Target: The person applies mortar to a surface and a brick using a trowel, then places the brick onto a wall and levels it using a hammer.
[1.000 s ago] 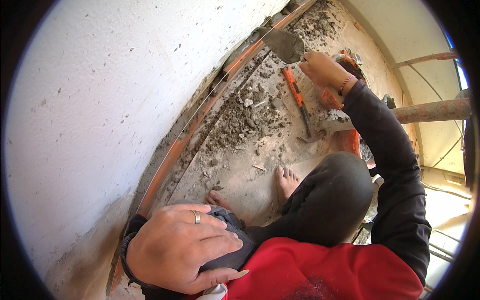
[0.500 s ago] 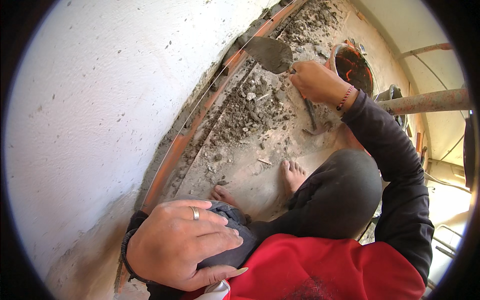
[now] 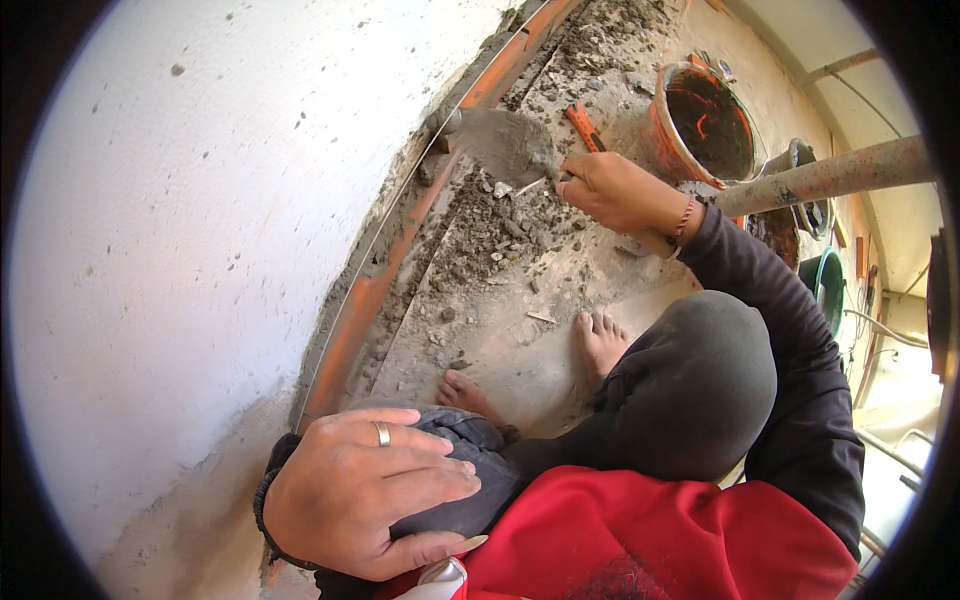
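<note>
A mortar-smeared trowel point(image 3: 507, 140) is in my right hand point(image 3: 625, 197), whose fingers are wrapped around its handle. The blade's tip reaches the row of orange bricks point(image 3: 350, 325) along the foot of the white wall, by a lump of grey mortar point(image 3: 440, 160). A taut white string point(image 3: 398, 205) runs along this row. My left hand point(image 3: 370, 490) rests on my raised knee with fingers stretched out, holding nothing. Partly hidden under my right hand lies a tool with an orange handle point(image 3: 584, 126), apparently a hammer.
Crumbled mortar point(image 3: 500, 225) covers the floor between the bricks and my bare feet. An orange mortar bucket point(image 3: 668, 135) stands beyond my right hand. A metal pole point(image 3: 840, 178) juts in from the right, near a dark bucket point(image 3: 795, 155) and a green bucket point(image 3: 828, 285).
My right hand has brought the trowel nearer along the brick row, uncovering the tool's orange handle. The view has shifted a little, showing more buckets. My left hand stays on the knee.
</note>
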### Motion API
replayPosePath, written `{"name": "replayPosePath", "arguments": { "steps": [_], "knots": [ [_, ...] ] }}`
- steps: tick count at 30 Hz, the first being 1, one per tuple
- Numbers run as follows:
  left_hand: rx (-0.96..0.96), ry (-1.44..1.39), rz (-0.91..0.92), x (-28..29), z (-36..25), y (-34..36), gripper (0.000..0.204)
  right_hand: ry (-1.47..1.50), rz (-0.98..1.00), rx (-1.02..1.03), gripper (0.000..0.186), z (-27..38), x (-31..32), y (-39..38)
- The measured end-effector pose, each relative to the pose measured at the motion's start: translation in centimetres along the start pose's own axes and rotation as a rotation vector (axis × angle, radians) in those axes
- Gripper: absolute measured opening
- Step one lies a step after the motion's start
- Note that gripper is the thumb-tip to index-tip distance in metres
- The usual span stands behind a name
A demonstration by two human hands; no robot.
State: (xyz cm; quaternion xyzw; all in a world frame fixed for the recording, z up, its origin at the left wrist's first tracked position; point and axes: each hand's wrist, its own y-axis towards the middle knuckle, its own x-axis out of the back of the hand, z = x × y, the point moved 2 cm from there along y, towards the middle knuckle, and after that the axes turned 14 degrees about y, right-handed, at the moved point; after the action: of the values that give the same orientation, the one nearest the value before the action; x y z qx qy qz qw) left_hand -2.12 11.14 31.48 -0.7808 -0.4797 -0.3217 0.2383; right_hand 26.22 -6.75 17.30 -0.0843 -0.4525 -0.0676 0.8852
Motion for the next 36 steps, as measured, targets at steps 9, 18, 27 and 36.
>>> {"name": "replayPosePath", "arguments": {
  "steps": [9,18,27,36],
  "knots": [
    [0.056,0.053,0.085,0.3,-0.3,1.1,0.030,1.130,-0.402,-0.687,0.016,1.4,1.7,-11.3],
    [0.025,-0.007,0.036,0.1,0.6,1.7,0.032,-0.135,-0.935,-0.746,0.042,-4.1,-2.2,-15.8],
    [0.005,-0.031,0.020,0.1,0.9,-0.1,0.027,0.133,-0.719,-1.149,0.059,-6.6,-6.9,-12.1],
    [-0.139,-0.035,0.055,-0.1,1.9,1.2,0.030,0.526,-0.873,-1.072,0.050,-5.8,-15.2,-26.8]
  ]
}}
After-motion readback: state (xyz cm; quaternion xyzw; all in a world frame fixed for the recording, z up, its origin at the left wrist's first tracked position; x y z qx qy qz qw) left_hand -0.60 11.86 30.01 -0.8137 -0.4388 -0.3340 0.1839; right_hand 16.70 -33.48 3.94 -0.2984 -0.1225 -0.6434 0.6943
